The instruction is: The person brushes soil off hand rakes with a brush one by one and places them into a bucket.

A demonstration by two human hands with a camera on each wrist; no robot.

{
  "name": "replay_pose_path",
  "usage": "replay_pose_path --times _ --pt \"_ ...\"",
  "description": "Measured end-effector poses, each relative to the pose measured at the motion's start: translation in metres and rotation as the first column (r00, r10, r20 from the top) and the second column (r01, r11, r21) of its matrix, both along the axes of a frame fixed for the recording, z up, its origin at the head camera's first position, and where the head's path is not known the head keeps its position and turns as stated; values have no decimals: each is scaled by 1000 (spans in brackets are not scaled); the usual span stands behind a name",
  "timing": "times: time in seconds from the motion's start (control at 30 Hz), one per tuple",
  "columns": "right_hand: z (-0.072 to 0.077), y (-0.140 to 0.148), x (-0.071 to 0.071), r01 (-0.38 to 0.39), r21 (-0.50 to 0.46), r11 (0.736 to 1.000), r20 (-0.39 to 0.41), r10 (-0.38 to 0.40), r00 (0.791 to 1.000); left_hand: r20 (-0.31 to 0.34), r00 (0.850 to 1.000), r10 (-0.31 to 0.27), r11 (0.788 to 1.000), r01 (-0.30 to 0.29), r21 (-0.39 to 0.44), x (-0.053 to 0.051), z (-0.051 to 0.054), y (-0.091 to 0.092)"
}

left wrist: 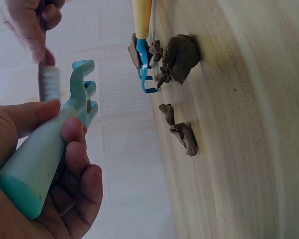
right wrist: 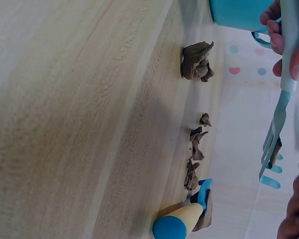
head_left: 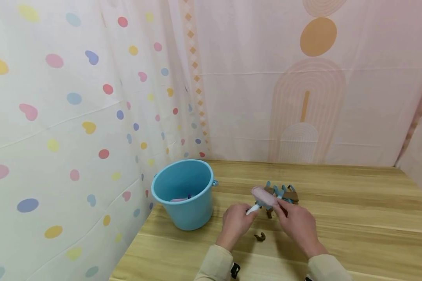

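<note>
Left hand (head_left: 236, 223) gripping the rake (left wrist: 47, 142) above the table (head_left: 355, 218), long axis slanting, prongs (left wrist: 78, 88) aimed far right; right hand (head_left: 299, 223) pinching the brush (head_left: 263, 196), which points far left! Over left, the blue bucket (head_left: 193, 214), something pink (head_left: 177, 200) lying low inside.

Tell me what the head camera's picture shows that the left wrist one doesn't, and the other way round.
Only the head view: the blue bucket, the sleeves and the curtain with coloured dots.

Only the left wrist view: a yellow tool handle, and the green end of the tool held nearest the camera.

Both: the left hand holding a pale-handled fork, the right hand holding a brush, brown pieces and the wooden table.
</note>
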State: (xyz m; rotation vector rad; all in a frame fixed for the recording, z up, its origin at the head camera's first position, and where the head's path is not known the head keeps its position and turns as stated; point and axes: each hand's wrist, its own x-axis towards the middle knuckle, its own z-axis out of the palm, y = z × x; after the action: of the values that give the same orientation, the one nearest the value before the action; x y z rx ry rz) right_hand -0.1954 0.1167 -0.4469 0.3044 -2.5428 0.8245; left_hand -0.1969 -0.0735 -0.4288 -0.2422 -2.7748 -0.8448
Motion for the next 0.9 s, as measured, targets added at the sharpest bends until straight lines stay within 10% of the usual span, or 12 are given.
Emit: replay_pose_path --times 0.6,0.9 --pt "-14 25 -2 -5 -3 1000 -164 5 987 15 999 38 995 -39 95 -1 7 -7" --pt "-11 29 -2 31 -43 999 -62 -34 997 11 999 31 996 -32 83 0 9 -4"
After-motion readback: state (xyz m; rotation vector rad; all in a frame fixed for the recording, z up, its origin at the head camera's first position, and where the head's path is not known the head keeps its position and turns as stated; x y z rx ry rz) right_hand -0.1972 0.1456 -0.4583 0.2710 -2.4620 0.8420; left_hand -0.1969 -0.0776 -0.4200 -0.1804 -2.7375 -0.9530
